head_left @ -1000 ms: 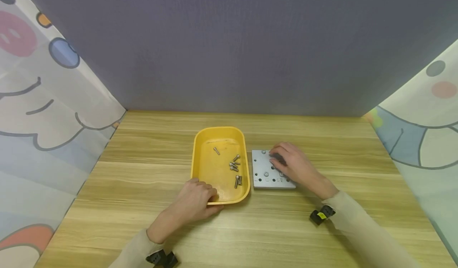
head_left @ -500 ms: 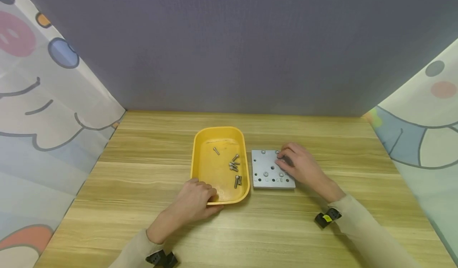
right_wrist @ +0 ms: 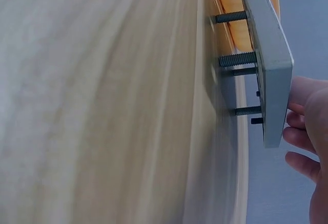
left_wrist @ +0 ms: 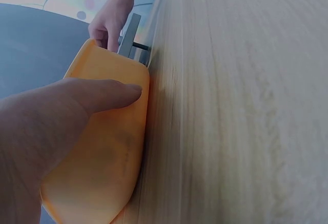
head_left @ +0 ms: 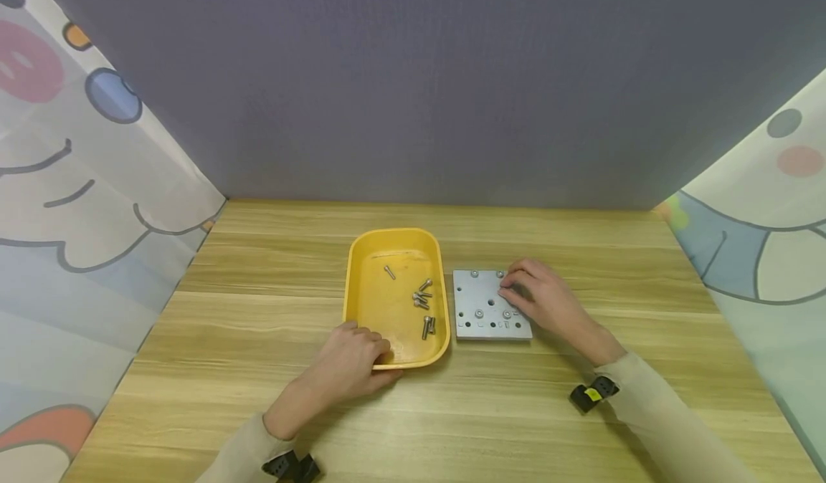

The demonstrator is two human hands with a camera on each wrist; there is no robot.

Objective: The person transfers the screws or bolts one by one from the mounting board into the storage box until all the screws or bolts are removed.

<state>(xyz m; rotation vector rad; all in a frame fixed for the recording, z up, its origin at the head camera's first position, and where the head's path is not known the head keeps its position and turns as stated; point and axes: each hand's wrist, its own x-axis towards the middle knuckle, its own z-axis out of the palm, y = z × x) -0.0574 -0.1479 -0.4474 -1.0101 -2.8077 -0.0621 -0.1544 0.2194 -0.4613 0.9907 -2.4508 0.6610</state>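
Note:
In the head view my left hand [head_left: 351,361] grips the near left corner of a yellow tray [head_left: 350,282]. The left wrist view has the thumb [left_wrist: 115,95] pressed along the tray's outer wall. Several metal socket-head screws [head_left: 421,299] lie loose in the tray. To its right is a flat metal plate [head_left: 476,293] with holes and several screws standing in it. My right hand [head_left: 545,300] is at the plate's right side, thumb and index finger close together over its surface; I cannot tell whether they pinch a screw. Threaded screw ends [right_wrist: 238,59] stick out beneath the plate.
The wooden table [head_left: 277,268] runs back to a dark grey partition [head_left: 413,96]. Cartoon-printed sheets [head_left: 110,239] hang along the sides. Each wrist carries a small black camera [head_left: 594,393].
My right hand has shifted right over the plate, uncovering a screw head at its back edge, and has barely moved since half a second ago. The left hand and tray stay put.

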